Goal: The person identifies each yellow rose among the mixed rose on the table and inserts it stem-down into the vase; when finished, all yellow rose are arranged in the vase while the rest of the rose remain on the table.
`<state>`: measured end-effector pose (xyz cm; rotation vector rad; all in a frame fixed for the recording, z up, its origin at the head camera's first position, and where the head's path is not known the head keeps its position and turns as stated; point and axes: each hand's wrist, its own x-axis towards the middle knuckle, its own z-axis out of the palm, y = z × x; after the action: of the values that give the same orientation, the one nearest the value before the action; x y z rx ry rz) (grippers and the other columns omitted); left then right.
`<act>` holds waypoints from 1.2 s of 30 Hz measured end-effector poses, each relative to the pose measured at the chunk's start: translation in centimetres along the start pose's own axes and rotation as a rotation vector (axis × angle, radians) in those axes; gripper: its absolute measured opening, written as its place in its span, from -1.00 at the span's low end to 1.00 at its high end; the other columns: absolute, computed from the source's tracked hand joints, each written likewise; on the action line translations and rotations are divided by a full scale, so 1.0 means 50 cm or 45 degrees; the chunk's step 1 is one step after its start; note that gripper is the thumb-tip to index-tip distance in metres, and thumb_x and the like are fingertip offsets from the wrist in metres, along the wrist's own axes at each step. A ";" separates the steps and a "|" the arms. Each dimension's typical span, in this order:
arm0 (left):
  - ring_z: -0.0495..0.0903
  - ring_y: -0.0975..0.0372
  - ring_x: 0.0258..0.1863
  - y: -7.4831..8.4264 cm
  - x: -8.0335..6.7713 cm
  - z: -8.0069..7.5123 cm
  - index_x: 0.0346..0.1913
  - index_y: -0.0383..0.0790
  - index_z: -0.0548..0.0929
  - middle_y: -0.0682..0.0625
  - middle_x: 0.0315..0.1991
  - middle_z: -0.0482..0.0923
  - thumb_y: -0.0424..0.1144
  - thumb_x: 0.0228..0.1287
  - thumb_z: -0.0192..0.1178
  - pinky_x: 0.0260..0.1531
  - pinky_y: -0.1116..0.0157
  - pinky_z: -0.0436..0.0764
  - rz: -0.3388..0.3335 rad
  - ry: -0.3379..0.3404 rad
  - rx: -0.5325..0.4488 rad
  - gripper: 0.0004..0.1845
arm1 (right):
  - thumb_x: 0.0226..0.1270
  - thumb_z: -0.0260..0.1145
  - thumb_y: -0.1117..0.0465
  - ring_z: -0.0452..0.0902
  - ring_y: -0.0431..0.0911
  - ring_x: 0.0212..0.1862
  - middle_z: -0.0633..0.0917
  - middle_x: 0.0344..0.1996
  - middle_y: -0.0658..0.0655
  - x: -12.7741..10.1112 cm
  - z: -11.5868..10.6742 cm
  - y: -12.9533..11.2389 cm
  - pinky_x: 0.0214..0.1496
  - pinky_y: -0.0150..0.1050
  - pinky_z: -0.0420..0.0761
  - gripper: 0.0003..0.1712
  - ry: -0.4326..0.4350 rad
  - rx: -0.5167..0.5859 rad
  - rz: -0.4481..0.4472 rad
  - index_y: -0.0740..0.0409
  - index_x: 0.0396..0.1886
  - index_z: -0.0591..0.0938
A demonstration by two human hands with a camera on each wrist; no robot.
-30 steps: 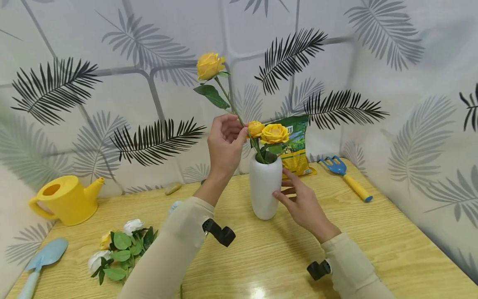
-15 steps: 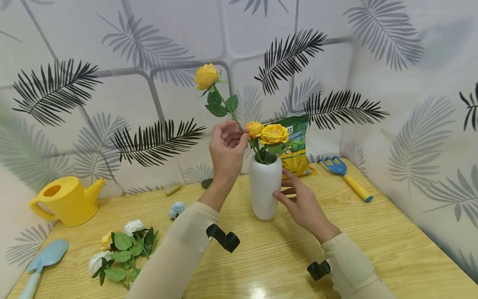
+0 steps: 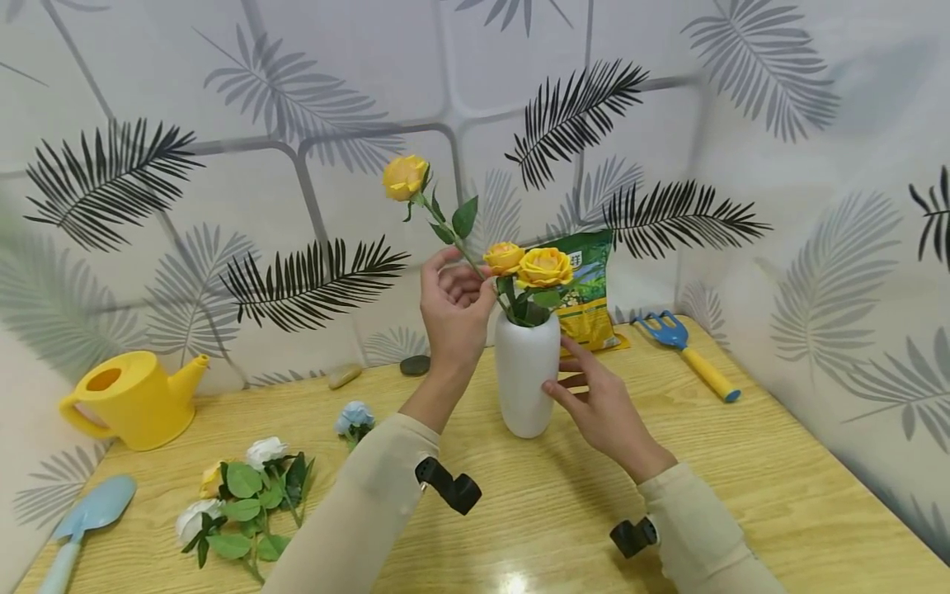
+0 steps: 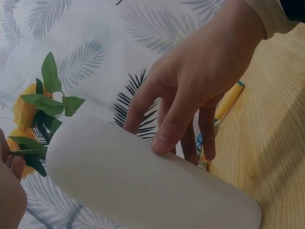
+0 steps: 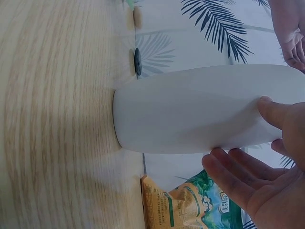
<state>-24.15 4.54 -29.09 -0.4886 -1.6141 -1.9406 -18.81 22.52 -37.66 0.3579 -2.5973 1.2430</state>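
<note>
Between thumb and fingers, my left hand (image 3: 454,318) pinches the stem of a yellow rose (image 3: 404,177). The bloom leans up to the left, while the lower stem runs into the mouth of a white vase (image 3: 527,379). Two more yellow roses (image 3: 545,268) stand in that vase, beside my left fingertips. My right hand (image 3: 604,404) holds the vase's right side, thumb in front and fingers behind. The right wrist view shows the thumb and fingertips against the vase wall (image 5: 200,109), its base upright on the table. Inside the vase, the stem ends are hidden.
Behind the vase leans a green and yellow bag (image 3: 590,297); right of it lies a blue hand fork (image 3: 686,351). At left are a yellow watering can (image 3: 144,404), blue trowel (image 3: 92,507), white roses (image 3: 265,451) and a blue flower (image 3: 355,417). Two stones (image 3: 416,365) lie along the wall.
My left hand has moved down and slightly right, lowering the yellow rose, which has also turned so its leaves point differently. My right hand and the vase stay put.
</note>
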 end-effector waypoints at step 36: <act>0.57 0.34 -0.49 -0.009 -0.006 0.001 -0.13 -0.49 0.56 -0.20 -0.33 0.60 -0.44 0.40 0.21 -0.48 0.51 0.60 -0.049 0.016 -0.049 -0.87 | 0.49 0.28 0.13 0.69 0.17 0.07 0.62 0.19 0.35 -0.001 -0.003 0.001 0.03 0.04 0.74 -0.21 -0.006 -0.011 0.006 0.18 0.57 0.18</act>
<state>-24.19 4.71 -29.59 -0.4633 -1.5919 -2.0029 -18.77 22.67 -37.60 0.3539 -2.6079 1.2338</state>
